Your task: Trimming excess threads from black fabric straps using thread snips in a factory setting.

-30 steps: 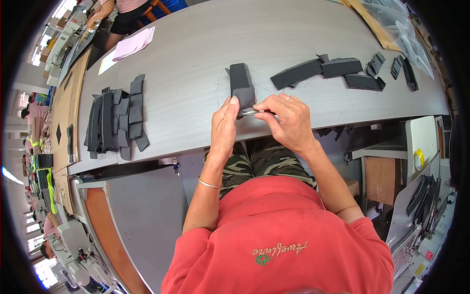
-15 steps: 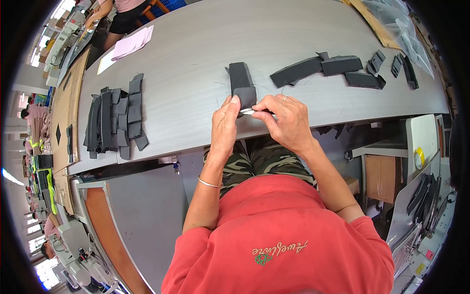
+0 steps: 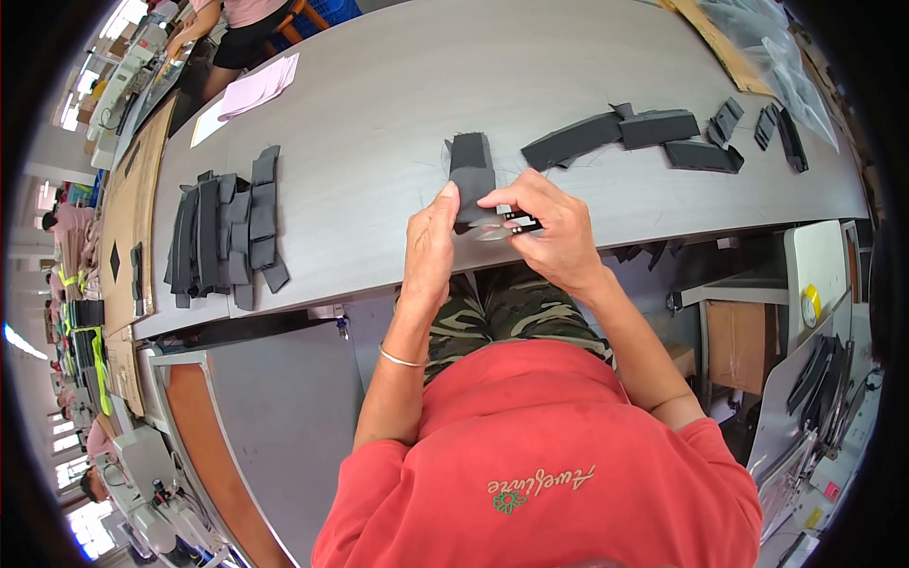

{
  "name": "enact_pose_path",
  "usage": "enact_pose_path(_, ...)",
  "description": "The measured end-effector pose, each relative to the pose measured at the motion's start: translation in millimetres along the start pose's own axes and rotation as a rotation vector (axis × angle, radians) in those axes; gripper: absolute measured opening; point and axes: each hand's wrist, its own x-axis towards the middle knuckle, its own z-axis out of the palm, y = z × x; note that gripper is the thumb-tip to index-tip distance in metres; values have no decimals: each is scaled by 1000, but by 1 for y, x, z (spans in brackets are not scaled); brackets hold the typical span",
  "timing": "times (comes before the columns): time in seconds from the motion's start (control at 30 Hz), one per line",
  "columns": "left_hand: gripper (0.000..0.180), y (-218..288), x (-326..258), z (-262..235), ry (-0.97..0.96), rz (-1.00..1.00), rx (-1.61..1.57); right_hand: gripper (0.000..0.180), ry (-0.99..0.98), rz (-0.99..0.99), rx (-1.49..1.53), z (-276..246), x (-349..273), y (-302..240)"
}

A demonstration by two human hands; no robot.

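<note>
My left hand (image 3: 430, 242) pinches the near end of a dark grey fabric piece (image 3: 471, 153) between thumb and fingers. That piece lies lengthwise away from me on the table, its near part a smoother grey flap. In my right hand (image 3: 561, 233) is a small pair of thread snips (image 3: 489, 231) with metal blades and black handles. The blades are spread and point left, right by the near end of the fabric. Fine loose threads show around the piece.
Stacked dark fabric strips (image 3: 210, 232) lie at the left of the grey table (image 3: 379, 95). More strips (image 3: 660, 126) are spread at the right. Pink sheets (image 3: 258, 87) rest at the far left, near another person (image 3: 237, 38). Clear plastic (image 3: 767, 47) lies at the far right.
The snips have gone from closed to spread, and my right hand's fingers have loosened on their handles. The fabric's far end has shifted slightly toward me.
</note>
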Motion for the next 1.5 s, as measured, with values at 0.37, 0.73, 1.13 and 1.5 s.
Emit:
enact_pose_path(0.37,32,48,-11,12,-41,622,565,9,66,330,645,-15,15,-15)
enact_pose_path(0.73,35,31,-7,8,-218,-59,-187,29,68,357,574,-19,11,4)
enact_pose_path(1.13,36,28,-7,8,-330,-197,-506,12,75,267,392,-2,22,9)
enact_pose_path(1.5,23,11,4,4,-132,-249,-543,20,142,32,-10,-5,-2,7)
